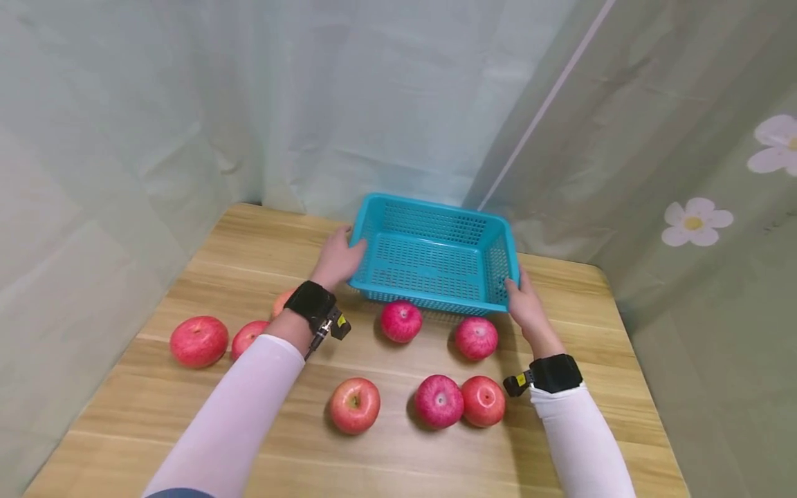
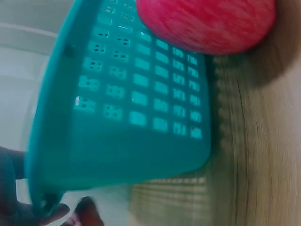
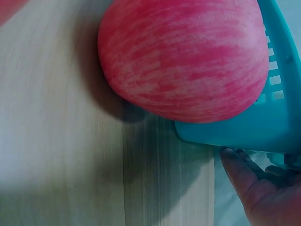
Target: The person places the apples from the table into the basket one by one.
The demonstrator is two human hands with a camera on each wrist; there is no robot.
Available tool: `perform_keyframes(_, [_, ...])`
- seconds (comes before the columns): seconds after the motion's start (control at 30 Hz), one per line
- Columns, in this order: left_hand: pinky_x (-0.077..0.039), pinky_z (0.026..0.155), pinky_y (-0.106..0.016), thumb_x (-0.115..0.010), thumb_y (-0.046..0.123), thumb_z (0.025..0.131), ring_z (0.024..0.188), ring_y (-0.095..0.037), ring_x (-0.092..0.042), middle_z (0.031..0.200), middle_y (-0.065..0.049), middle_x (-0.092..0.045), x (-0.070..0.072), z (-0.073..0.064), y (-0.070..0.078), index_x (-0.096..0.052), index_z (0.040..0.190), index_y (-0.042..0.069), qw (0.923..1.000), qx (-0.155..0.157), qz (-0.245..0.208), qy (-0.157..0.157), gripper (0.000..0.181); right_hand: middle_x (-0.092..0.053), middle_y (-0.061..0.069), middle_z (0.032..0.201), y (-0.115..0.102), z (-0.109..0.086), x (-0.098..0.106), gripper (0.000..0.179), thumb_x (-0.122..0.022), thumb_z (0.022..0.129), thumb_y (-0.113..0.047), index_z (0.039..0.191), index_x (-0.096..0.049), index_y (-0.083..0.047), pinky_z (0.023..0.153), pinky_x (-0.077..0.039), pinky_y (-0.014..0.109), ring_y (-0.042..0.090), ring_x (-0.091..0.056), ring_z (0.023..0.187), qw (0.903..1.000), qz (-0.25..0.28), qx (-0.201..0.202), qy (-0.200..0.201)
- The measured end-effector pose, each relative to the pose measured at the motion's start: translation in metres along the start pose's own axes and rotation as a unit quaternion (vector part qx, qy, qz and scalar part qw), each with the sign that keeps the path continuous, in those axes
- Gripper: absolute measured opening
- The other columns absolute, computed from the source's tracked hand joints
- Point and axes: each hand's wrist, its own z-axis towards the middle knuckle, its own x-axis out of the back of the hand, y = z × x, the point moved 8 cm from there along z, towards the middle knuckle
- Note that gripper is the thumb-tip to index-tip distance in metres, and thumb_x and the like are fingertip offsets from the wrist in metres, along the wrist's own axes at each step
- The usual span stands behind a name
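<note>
A blue plastic basket (image 1: 429, 266) with slotted walls and floor is at the back of the wooden table. My left hand (image 1: 340, 258) grips its left end, thumb over the rim and the other fingers outside. At the opposite end, my right hand (image 1: 526, 301) holds the rim near the front corner, thumb on top. Two red apples, one left (image 1: 401, 321) and one right (image 1: 476, 338), lie just in front of the basket's near wall. In the left wrist view an apple (image 2: 211, 21) overlaps the slotted side; the right wrist view has another apple (image 3: 183, 61) close beside the basket's corner.
Nearer the front of the table (image 1: 386, 460) lie a paler apple (image 1: 355, 406) and a pair of apples side by side (image 1: 439, 402). Several more, including a large apple (image 1: 199, 342), are at the left, partly behind the left forearm. Pale curtains (image 1: 398, 104) hang behind and beside the table.
</note>
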Motion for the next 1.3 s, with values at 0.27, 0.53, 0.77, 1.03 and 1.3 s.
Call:
perform_keyframes(0.27, [-0.054, 0.087, -0.046, -0.041, 0.037, 0.114, 0.105, -0.033, -0.063, 0.119, -0.019, -0.061, -0.013, 0.017, -0.019, -0.046, 0.154, 0.002, 0.9982, 0.054, -0.024, -0.001, 0.054, -0.016, 0.02, 0.176, 0.002, 0.004, -0.006, 0.066, -0.034, 0.118, -0.03, 0.173, -0.001, -0.015, 0.125, -0.02, 0.068, 0.044, -0.019, 0.159, 1.0, -0.004, 0.004, -0.003])
perform_keyframes(0.53, [-0.05, 0.098, -0.057, -0.043, 0.026, 0.111, 0.122, -0.041, -0.058, 0.147, -0.025, -0.055, -0.01, 0.019, -0.011, -0.031, 0.163, 0.001, 0.9955, 0.062, 0.071, 0.013, 0.059, -0.019, 0.019, 0.175, 0.004, 0.006, -0.01, 0.065, -0.034, 0.118, -0.028, 0.173, -0.003, -0.016, 0.124, -0.021, 0.068, 0.045, -0.023, 0.157, 0.9999, 0.0, 0.009, -0.009])
perform_keyframes(0.77, [-0.05, 0.103, -0.06, -0.05, 0.014, 0.107, 0.132, -0.044, -0.058, 0.15, -0.027, -0.054, -0.015, 0.022, -0.003, -0.024, 0.165, 0.0, 0.9865, 0.053, 0.152, 0.029, 0.065, -0.021, 0.022, 0.173, 0.005, 0.005, -0.006, 0.064, -0.034, 0.117, -0.028, 0.173, -0.005, -0.015, 0.124, -0.023, 0.067, 0.045, -0.025, 0.156, 0.9999, 0.004, 0.005, -0.009])
perform_keyframes(1.03, [-0.056, 0.094, -0.061, -0.047, 0.011, 0.109, 0.117, -0.047, -0.066, 0.131, -0.029, -0.065, -0.022, 0.022, -0.002, -0.022, 0.167, 0.002, 0.9782, 0.045, 0.197, 0.047, 0.063, -0.027, 0.025, 0.169, 0.011, 0.002, 0.001, 0.067, -0.038, 0.117, -0.035, 0.173, -0.006, -0.016, 0.114, -0.045, 0.061, 0.046, -0.047, 0.139, 0.9981, 0.049, -0.007, -0.037])
perform_keyframes(1.3, [-0.06, 0.087, -0.057, -0.043, 0.01, 0.111, 0.107, -0.047, -0.071, 0.121, -0.032, -0.069, -0.025, 0.019, 0.004, -0.018, 0.166, -0.004, 0.9679, 0.037, 0.242, 0.058, 0.062, -0.022, 0.037, 0.168, 0.007, -0.016, 0.019, 0.082, -0.04, 0.116, -0.045, 0.171, 0.01, -0.013, 0.112, -0.044, 0.063, 0.053, -0.044, 0.145, 0.9971, 0.028, 0.008, -0.071])
